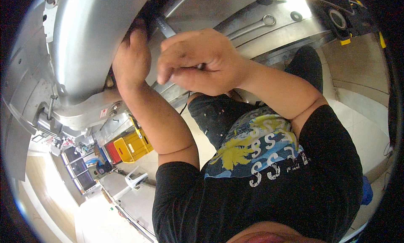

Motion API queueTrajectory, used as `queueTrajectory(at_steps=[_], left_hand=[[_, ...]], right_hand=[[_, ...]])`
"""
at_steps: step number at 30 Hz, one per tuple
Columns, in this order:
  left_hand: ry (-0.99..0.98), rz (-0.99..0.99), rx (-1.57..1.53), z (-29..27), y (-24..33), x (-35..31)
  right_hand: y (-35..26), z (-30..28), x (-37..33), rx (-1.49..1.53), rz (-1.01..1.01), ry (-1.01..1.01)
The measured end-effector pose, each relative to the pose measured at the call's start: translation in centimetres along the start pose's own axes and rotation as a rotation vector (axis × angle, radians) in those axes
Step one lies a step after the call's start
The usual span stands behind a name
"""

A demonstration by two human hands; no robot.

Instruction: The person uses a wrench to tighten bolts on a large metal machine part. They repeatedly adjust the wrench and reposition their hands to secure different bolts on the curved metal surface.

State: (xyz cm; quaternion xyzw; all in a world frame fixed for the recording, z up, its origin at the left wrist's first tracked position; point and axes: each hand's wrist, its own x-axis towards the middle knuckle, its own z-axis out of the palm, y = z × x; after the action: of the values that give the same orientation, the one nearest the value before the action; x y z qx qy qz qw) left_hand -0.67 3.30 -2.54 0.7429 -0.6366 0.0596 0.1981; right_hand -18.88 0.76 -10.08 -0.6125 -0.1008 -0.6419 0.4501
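My right hand (pixel 202 60) is closed in a fist around a wrench (pixel 165 27). Its flat steel shank sticks out past the knuckles toward a dark gap, and the far end is lost in shadow. Beside it, my left hand (pixel 134 60) reaches up into the same gap, along the edge of a large curved silver metal housing (pixel 90 37). The left fingers are hidden in the dark there, so what they touch does not show.
A combination wrench (pixel 254 26) and a black ring (pixel 296 16) lie on the metal ledge to the right. A yellow bin (pixel 132 147) and a red bin (pixel 112 152) stand lower left. Farther back is a person (pixel 103 167).
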Motion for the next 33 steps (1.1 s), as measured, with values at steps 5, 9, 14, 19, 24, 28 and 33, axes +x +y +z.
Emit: queueTrajectory(at_steps=[5, 9, 14, 19, 24, 28, 33], left_hand=[[-0.022, -0.098, -0.021, -0.1, 0.6, -0.5], [0.000, -0.060, -0.043, 0.0, 0.7, -0.8], [0.022, -0.003, -0.054, 0.6, -1.0, -0.3], [0.094, -0.011, -0.110, 0.7, 0.0, 0.2], [0.061, -0.087, -0.104, 0.1, 1.5, -0.1], [0.015, -0.167, -0.091, 0.0, 1.0, 0.0], [0.033, -0.168, -0.088, -0.1, 1.8, -0.1]], right_hand=[[2.4, 4.8, -0.9, 0.039, 0.011, -0.093], [3.1, 5.6, -0.7, -0.035, -0.041, -0.139], [-0.8, 1.2, -0.7, -0.094, 0.060, -0.169], [-1.2, -2.8, -0.6, -0.172, 0.019, 0.268], [-1.7, -5.8, 0.6, -0.138, 0.215, 0.268], [-3.4, -7.7, 2.9, -0.183, 0.313, 0.177], [-3.5, -8.1, 3.4, 0.036, 0.423, 0.216]])
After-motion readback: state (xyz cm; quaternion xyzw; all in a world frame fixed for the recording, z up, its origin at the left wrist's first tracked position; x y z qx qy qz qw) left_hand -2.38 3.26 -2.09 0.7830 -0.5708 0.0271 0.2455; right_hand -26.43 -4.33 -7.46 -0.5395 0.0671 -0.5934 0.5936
